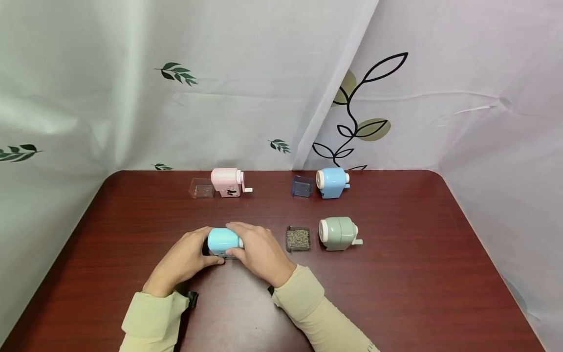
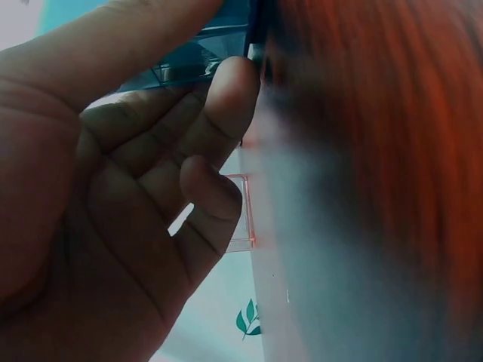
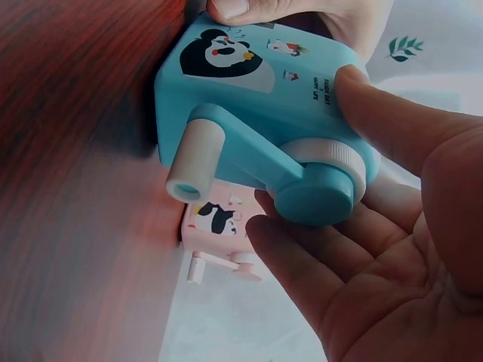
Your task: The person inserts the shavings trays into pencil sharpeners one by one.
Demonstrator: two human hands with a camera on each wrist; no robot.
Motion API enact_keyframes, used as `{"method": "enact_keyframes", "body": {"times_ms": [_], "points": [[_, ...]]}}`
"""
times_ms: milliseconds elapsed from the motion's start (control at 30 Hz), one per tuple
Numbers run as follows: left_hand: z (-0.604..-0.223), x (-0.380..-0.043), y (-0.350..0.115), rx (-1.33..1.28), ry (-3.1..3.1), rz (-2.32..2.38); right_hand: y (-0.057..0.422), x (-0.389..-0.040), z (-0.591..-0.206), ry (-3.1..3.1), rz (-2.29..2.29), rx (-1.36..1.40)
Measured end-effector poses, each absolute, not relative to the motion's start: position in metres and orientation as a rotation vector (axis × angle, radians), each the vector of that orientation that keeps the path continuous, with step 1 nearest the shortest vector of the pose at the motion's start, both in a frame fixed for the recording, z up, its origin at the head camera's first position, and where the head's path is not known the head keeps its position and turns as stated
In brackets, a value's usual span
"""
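Observation:
A light blue crank pencil sharpener [image 1: 223, 238] with panda pictures stands on the table between both hands. My left hand [image 1: 186, 255] grips its left end, thumb in front and fingers behind. In the left wrist view, a bluish see-through drawer [image 2: 198, 54] shows between that thumb and the fingers. From the right, my right hand [image 1: 263, 249] holds the body, with the thumb on the near side and the fingers over the far side. The right wrist view shows the crank handle [image 3: 198, 158] hanging free beside the right palm.
Behind stand a pink sharpener [image 1: 226, 182] beside a clear drawer [image 1: 202, 189], and a blue sharpener [image 1: 332, 183] beside a dark blue drawer [image 1: 302, 187]. Right of my hands are a drawer [image 1: 298, 228] full of shavings and a green sharpener [image 1: 338, 233]. White curtains border the table.

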State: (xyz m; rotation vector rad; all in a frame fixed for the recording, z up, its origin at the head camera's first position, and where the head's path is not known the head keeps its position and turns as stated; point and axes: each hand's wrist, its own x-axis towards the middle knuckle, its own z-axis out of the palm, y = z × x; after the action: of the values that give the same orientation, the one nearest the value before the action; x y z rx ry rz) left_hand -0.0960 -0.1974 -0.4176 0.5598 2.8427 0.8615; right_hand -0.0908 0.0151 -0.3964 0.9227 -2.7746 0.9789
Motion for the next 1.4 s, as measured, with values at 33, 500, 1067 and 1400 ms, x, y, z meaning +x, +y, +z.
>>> {"method": "enact_keyframes", "body": {"times_ms": [33, 500, 1067, 1400], "points": [[-0.417, -0.096, -0.197, 0.557, 2.844, 0.856, 0.015, -0.091, -0.396, -2.774, 0.981, 0.926], [-0.415, -0.092, -0.200, 0.554, 2.827, 0.907, 0.019, -0.086, -0.383, -2.778, 0.979, 0.859], [-0.355, -0.072, -0.176, 0.952, 3.105, 1.097, 0.078, -0.067, -0.343, -2.751, 0.867, 0.786], [-0.339, -0.068, -0.128, 1.002, 3.146, 0.969, 0.147, -0.073, -0.344, -2.811, 0.824, 0.590]]}}
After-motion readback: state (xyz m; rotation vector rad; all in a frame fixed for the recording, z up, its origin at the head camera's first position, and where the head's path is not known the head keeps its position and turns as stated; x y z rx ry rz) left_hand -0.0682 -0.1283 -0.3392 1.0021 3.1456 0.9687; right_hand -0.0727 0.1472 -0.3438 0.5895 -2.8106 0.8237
